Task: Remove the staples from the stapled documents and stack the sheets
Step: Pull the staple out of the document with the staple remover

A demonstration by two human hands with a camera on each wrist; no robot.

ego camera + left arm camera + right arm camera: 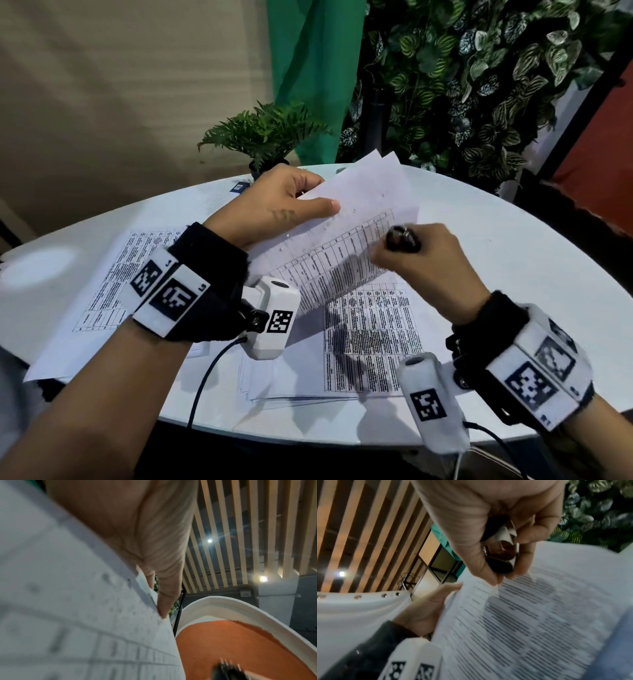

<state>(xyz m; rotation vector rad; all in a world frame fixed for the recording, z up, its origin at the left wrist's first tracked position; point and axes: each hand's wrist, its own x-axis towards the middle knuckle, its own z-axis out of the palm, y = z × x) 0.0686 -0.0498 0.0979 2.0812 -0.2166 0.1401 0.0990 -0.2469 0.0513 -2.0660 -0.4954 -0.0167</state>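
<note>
Fingers of our left hand (274, 202) pinch the lifted papers (346, 240) above the table (513, 267), our right hand (421, 263) grips the black staple remover (402, 238), and loose sheets (370, 342) lie underneath, so we think more stacking is left.

Printed sheet (530, 622) — blurred, illegible

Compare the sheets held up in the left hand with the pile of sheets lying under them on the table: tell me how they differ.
The held sheets are lifted and tilted, gripped by the left hand; the pile lies flat on the white table. The held sheets curve and fan apart at their far corners; the pile is loosely stacked, edges uneven. The right hand, gripping a dark staple remover, is at the held sheets, not the pile. Both are white paper with printed tables.
</note>
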